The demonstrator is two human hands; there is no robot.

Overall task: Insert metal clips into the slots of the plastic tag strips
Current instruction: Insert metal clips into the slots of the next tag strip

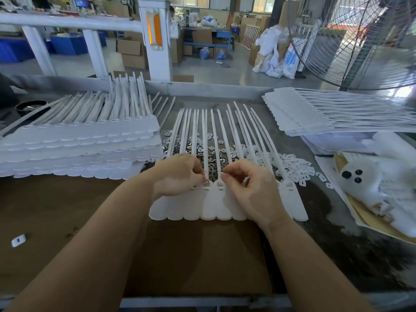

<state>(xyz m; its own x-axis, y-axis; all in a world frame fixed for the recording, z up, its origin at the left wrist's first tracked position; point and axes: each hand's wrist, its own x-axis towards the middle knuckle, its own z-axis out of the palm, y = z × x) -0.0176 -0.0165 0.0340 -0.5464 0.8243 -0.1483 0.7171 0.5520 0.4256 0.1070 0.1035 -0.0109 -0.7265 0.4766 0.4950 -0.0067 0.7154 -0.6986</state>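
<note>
Nearest me, at the front edge of the desk, a flat brown cardboard sheet (198, 255) lies under my forearms. On its far edge sits the white plastic tag strip with scalloped tabs and long thin tails (211, 206), tabs toward me, tails fanning away.

My left hand (177, 174) is curled over the strip's left side, fingertips pinching what looks like a small metal clip (206, 183) right at a slot near the middle of the strip. My right hand (249, 185) hovers just beside it, thumb and forefinger pressed together on something tiny; I cannot tell if it is a clip.

Risk now, I think: the clip goes in tilted and jams, or pops from my grip into the loose pile. The strip could also slide on the cardboard if I push without holding it down.

Just beyond my fingers, under the tails, lies the scatter of loose shiny metal clips (213, 154), trailing right into small white plastic pieces (295, 167). Along the left edge, a tall stack of white tag strips (74, 149); at the far right corner, another stack (315, 113). Behind that, a big wire-guard fan (360, 41).
</note>
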